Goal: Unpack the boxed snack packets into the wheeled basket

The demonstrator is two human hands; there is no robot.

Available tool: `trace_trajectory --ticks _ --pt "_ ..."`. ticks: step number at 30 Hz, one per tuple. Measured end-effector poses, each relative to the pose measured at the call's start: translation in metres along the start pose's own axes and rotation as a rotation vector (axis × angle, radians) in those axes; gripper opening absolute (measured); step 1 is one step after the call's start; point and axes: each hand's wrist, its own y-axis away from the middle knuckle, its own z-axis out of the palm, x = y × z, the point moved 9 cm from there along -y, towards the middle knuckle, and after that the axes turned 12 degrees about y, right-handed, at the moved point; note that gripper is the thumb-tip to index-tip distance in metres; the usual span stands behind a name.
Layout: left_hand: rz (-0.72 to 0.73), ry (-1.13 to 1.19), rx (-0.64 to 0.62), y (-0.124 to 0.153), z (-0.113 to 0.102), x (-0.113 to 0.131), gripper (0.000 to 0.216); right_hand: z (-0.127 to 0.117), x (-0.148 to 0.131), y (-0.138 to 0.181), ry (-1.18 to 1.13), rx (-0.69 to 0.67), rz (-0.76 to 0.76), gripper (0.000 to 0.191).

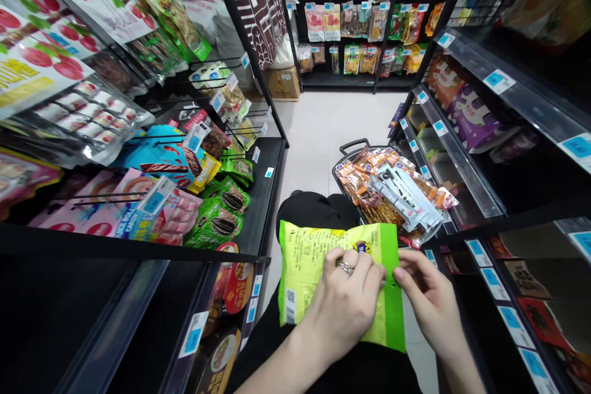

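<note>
A yellow-green snack bag [305, 277] lies sideways above my lap, its printed back with a barcode facing up. My left hand [348, 292], with a ring on one finger, lies across the bag; its curled fingers grip the film near the green end strip, and what the fingertips do underneath is hidden. At the bag's right edge, my right hand [429, 295] pinches that strip between thumb and fingers, close to a small hole. Just beyond the bag, a black basket [338, 180] on the floor is heaped with orange-brown snack packets [353, 181] and pale blue packets [406, 197].
Shelves flank the narrow aisle. On the left hang blue snack bags [159, 151] and green seed bags [217, 221]. Purple bags [475, 117] stand on the right shelf. A cardboard box [282, 83] sits by the far rack [337, 79]. Pale floor tiles [318, 129] run between.
</note>
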Motion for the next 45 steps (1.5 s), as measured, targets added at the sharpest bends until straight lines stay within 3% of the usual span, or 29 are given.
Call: trace_trajectory --ticks 6,15,18,26,30,39,45 --pt "0.116 -0.028 -0.047 0.002 0.007 0.009 0.019 -0.01 -0.002 0.001 0.083 0.011 0.023 0.021" --pt "0.149 -0.018 -0.029 0.006 0.006 0.009 0.02 -0.005 0.004 0.0 0.028 0.042 0.167 0.033" --pt "0.125 -0.018 -0.026 0.005 0.006 0.008 0.019 -0.009 0.005 0.003 0.052 0.102 0.163 0.031" --pt "-0.05 -0.149 -0.094 0.0 0.016 0.005 0.009 -0.001 -0.002 -0.001 0.012 0.005 0.088 0.028" --pt "0.001 -0.139 -0.084 0.0 0.016 0.007 0.009 0.0 0.002 -0.004 0.01 -0.006 0.083 0.027" --pt "0.147 -0.086 -0.129 -0.003 0.015 0.008 0.013 0.01 0.017 -0.008 -0.231 0.042 0.125 0.028" --pt "0.191 -0.098 -0.123 0.0 0.011 0.012 0.012 0.025 0.023 -0.006 -0.458 -0.028 0.205 0.03"
